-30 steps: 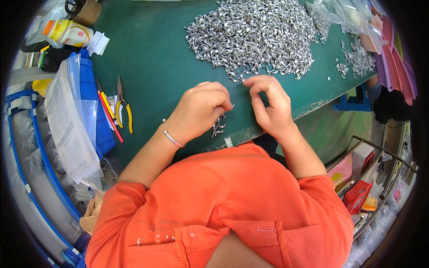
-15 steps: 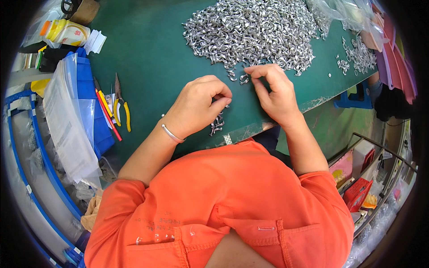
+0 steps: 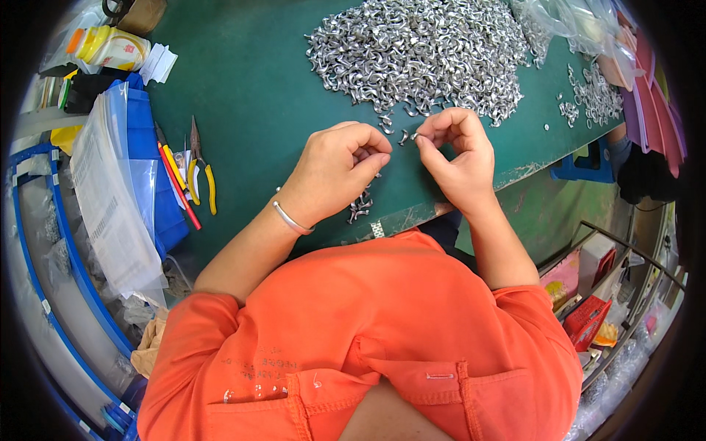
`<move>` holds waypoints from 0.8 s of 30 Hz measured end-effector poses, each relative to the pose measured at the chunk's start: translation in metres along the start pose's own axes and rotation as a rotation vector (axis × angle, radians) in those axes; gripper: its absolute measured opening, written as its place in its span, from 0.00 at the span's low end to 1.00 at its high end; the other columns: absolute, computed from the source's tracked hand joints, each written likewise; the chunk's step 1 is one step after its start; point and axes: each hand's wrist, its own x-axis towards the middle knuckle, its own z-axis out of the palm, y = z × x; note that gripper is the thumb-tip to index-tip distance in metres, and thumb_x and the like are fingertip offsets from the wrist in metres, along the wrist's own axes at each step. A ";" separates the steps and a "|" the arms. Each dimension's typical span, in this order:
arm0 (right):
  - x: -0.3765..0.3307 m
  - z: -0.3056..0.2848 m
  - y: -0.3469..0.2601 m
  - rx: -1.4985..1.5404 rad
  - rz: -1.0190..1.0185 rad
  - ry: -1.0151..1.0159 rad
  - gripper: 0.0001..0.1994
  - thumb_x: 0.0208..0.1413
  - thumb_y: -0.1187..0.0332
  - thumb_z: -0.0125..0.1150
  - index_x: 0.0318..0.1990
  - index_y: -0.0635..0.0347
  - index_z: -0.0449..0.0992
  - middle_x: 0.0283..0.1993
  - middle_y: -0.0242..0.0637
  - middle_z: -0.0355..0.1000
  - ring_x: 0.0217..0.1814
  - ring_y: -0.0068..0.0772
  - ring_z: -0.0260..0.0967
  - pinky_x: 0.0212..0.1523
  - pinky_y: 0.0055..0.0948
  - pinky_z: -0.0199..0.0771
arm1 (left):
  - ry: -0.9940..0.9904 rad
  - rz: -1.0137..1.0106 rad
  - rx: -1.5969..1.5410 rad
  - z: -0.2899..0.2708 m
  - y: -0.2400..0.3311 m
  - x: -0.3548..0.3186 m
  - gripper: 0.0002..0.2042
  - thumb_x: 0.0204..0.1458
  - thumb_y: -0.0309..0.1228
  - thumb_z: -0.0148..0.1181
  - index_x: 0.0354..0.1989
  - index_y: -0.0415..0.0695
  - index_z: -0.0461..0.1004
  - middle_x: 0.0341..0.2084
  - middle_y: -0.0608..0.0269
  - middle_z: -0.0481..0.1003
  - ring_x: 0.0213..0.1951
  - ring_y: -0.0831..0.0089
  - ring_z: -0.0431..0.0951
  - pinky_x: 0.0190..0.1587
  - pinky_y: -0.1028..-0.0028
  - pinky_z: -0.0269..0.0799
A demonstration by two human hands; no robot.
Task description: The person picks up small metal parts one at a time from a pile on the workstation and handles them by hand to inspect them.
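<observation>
My right hand is closed in a pinch, with a small curved silver metal piece at its thumb and fingertip. Just left of it another such piece lies on the green table. My left hand, with a silver bangle at the wrist, has its thumb and forefinger pressed together; whatever they hold is hidden. Below its fingers rests a small cluster of curved metal pieces, partly covered by the hand. Beyond both hands spreads a large heap of the same silver pieces.
On the left lie yellow-handled pliers, a red pen, a blue tray with plastic sleeves, and a yellow-lidded jar. Small metal rings and clear bags are at the right. The table's near edge runs close to my body.
My right hand has drawn back from the edge of the heap toward me, with a metal piece in its pinch. The left hand has shifted slightly to the right, still closed.
</observation>
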 end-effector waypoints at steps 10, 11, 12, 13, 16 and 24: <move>-0.012 0.007 -0.012 0.063 -0.236 -0.077 0.11 0.47 0.86 0.61 0.34 0.62 0.68 0.35 0.36 0.71 0.36 0.27 0.71 0.39 0.24 0.72 | -0.031 -0.195 -0.434 0.008 0.004 0.000 0.08 0.52 0.24 0.64 0.38 0.35 0.76 0.30 0.64 0.78 0.31 0.82 0.77 0.33 0.82 0.74; -0.013 0.007 -0.012 0.050 -0.261 -0.075 0.11 0.46 0.86 0.62 0.34 0.62 0.68 0.34 0.37 0.71 0.36 0.28 0.71 0.39 0.24 0.72 | -0.022 -0.196 -0.520 0.009 0.004 0.000 0.08 0.52 0.23 0.64 0.38 0.35 0.76 0.30 0.64 0.78 0.31 0.81 0.77 0.34 0.82 0.74; -0.013 0.009 -0.012 0.037 -0.287 -0.073 0.12 0.45 0.86 0.62 0.33 0.62 0.69 0.34 0.37 0.71 0.36 0.29 0.71 0.39 0.25 0.72 | -0.016 -0.177 -0.514 0.008 0.003 0.000 0.07 0.52 0.22 0.64 0.38 0.35 0.76 0.31 0.63 0.78 0.32 0.81 0.77 0.35 0.82 0.74; -0.013 0.010 -0.012 0.024 -0.313 -0.070 0.12 0.45 0.87 0.63 0.33 0.62 0.69 0.34 0.38 0.71 0.36 0.30 0.71 0.39 0.25 0.73 | -0.010 -0.157 -0.508 0.008 0.003 -0.001 0.07 0.52 0.21 0.64 0.38 0.34 0.76 0.31 0.63 0.78 0.33 0.81 0.77 0.36 0.82 0.74; -0.013 0.012 -0.015 0.085 -0.253 -0.025 0.12 0.44 0.86 0.64 0.33 0.61 0.69 0.34 0.38 0.72 0.36 0.31 0.72 0.37 0.26 0.73 | 0.035 -0.101 -0.501 0.010 0.002 -0.001 0.06 0.51 0.21 0.64 0.37 0.35 0.77 0.31 0.64 0.79 0.32 0.81 0.78 0.36 0.81 0.75; 0.025 -0.012 -0.019 -0.299 -0.673 -0.013 0.10 0.42 0.86 0.61 0.29 0.63 0.70 0.32 0.40 0.73 0.34 0.40 0.72 0.37 0.31 0.74 | 0.074 -0.084 -0.479 0.010 0.003 -0.001 0.08 0.52 0.17 0.60 0.40 0.34 0.73 0.36 0.59 0.77 0.39 0.76 0.78 0.45 0.78 0.75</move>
